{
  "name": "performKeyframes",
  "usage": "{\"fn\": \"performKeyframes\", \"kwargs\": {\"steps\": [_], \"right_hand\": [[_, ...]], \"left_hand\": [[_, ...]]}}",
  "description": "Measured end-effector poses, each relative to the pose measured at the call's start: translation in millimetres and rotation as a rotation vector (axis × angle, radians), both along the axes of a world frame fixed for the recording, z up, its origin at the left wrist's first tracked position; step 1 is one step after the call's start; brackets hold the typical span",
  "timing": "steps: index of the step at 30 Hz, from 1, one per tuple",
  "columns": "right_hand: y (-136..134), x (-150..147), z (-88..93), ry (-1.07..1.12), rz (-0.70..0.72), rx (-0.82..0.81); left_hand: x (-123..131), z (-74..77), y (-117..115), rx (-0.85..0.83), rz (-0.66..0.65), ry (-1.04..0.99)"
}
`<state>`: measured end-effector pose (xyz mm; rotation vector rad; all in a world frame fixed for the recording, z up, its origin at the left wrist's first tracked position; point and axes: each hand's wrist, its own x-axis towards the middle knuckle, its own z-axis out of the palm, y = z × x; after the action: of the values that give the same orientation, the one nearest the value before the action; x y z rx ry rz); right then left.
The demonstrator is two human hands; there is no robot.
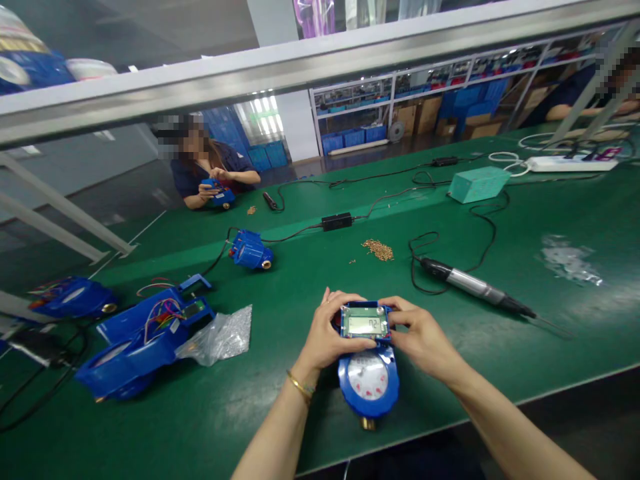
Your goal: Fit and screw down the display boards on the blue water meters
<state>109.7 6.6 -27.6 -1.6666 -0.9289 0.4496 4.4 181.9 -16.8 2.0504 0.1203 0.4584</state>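
Green bench (200,413) fills most of the view, with stuff spread to both sides, I'd guess so it's all reachable from one spot; biggest lump on it is the open blue assembly (145,340) over on the left, its housing holding a tangle of red, purple and yellow wires plus a little circuit board; next down is the blue meter (369,383) at the near edge, right in front of the person, dial and display facing up, presumably so the readout is easy to see; its upper box has a green board with an LCD (365,325) in it; left hand (327,333) has its grip wrapped round that box's left side, thumb along the lower edge; right hand (420,337) has its grip pinching the right side, so between them they're probably keeping it steady; corded power screwdriver (467,283) lies just beyond the right hand, a handy place for it imo; teal box (477,185) sits farther back, no clue what's inside; clear bag (225,337) is up against the open assembly, can't tell if it's got anything in it; tiniest are the gold-coloured screws (379,250), heaped loose on the bench, maybe for easy picking.
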Motion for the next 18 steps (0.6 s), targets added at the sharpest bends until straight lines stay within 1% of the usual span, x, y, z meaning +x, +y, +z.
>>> {"fn": "performKeyframes", "kwargs": {"steps": [5,13,18], "right_hand": [[0.5,-3.2,-0.6,0.01,-0.01,0.003],[0.4,-6.4,5.1,0.037,-0.007,0.01],[0.0,-6.0,4.4,0.036,-0.014,-0.002]], "left_hand": [[0.7,4.4,3.3,0.01,-0.019,-0.02],[0.5,-0.8,3.0,-0.059,-0.039,-0.059],[0.5,2.1,1.9,-0.001,-0.078,-0.022]]}}
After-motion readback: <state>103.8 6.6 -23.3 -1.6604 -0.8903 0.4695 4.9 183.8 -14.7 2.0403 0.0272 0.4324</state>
